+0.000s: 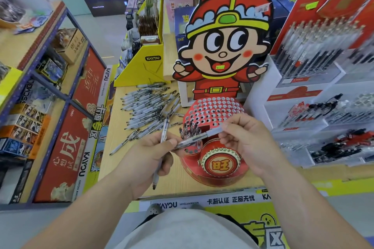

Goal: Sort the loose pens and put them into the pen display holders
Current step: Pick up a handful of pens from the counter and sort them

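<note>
the task looks barely begun: only a small cluster of seated pens [189, 130] fills the left edge of the red pen display holder [190, 170], most of whose holes gape empty. a big heap of loose pens [145, 105] lies on the table [174, 184] just behind and left of it. the left grip [149, 155] curls round an upright pen [164, 133]. the right grip [249, 143] pinches a slanted pen [194, 140] over the holder, whose far end reaches the left thumb.
</note>
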Demonstrator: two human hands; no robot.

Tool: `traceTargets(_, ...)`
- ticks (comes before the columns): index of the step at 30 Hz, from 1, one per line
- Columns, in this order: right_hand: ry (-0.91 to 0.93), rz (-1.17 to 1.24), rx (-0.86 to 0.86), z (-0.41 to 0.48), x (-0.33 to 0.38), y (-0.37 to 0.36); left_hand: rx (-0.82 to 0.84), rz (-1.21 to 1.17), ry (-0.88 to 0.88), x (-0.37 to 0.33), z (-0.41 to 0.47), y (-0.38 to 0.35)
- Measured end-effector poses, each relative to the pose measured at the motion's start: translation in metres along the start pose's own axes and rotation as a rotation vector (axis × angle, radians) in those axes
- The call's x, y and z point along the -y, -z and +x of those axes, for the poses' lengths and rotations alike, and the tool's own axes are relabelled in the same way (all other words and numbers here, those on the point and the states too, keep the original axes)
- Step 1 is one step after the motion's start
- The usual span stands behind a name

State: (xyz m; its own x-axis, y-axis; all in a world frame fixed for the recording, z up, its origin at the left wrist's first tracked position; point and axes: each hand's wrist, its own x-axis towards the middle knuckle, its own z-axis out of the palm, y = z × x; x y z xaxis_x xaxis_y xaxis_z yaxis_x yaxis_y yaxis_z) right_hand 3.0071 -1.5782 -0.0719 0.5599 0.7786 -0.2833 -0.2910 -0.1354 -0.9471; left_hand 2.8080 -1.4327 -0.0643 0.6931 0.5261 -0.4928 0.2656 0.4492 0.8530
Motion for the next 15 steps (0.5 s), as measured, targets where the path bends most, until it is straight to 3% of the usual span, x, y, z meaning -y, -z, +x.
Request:
traceTargets(2, 0.016, -0.153, -0.023, 0.002, -0.005, 0.001, -0.037, 0.016, -0.026, -0.001, 0.002, 0.001)
traceTargets(6, 0.123, -0.688, 0.001, 0.006, -0.006, 0.001, -0.055, 0.14, -0.035, -0.005, 0.005, 0.004)
traceTargets(11, 0.266, -0.802, 0.29, 0.002, 0.003, -0.028, 0.011, 0.225, -0.008, -0.004, 0.004, -0.011)
traceTargets(15, 0.306, -0.872, 0.3, 0.0, 0.0, -0.035, 0.007, 0.231, -0.021, -0.002, 0.005, -0.016)
